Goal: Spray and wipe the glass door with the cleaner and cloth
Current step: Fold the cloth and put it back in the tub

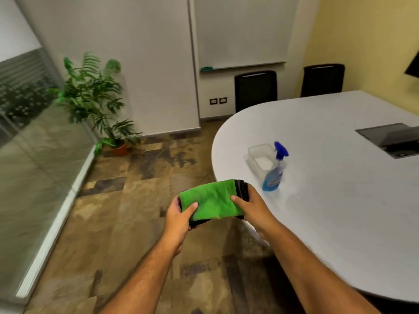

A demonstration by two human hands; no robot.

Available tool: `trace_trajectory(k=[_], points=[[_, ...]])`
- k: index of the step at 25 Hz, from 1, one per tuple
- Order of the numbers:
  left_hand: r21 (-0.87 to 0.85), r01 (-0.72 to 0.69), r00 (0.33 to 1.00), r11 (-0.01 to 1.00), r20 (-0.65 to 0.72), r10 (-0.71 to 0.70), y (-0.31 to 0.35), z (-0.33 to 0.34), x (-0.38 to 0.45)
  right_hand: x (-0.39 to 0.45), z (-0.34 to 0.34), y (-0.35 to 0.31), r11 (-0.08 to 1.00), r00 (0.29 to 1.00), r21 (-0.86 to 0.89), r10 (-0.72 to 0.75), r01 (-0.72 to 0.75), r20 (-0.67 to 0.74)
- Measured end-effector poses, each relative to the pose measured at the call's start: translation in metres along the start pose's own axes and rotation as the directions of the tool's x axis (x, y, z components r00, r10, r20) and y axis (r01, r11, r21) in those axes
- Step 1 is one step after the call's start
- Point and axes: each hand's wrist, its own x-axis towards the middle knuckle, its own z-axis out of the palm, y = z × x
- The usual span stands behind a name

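Observation:
A folded green cloth (212, 200) with a dark underside is held in front of me, above the floor beside the table edge. My left hand (179, 217) grips its left end and my right hand (250, 206) grips its right end. A blue spray bottle of cleaner (275, 172) stands upright on the white table (340, 200), just beyond my right hand. The glass wall (38, 159) runs along the left side of the room, with a frosted band higher up.
A clear plastic tub (260, 158) sits on the table right behind the bottle. A potted plant (97, 103) stands in the corner by the glass. Two black chairs (256, 90) are at the table's far end. A cable hatch (392, 139) is set in the tabletop.

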Motion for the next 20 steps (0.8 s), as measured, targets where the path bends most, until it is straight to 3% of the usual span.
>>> trace_trajectory(k=[6,11,20], points=[[0.028,-0.029,0.992,0.999,0.124,0.025,0.032,0.056,0.103,0.076,-0.024,-0.039,0.998,0.992,-0.027,-0.061,0.058,-0.108],[0.096,-0.023,0.981,0.995,0.192,0.004,0.041,0.105,0.153,0.121,-0.05,-0.067,0.981,0.988,-0.188,-0.079,0.053,-0.135],[0.139,-0.128,0.98,0.982,0.17,0.103,0.062,0.232,0.248,0.263,-0.181,-0.135,0.946,0.995,-0.315,-0.062,0.082,0.073]])
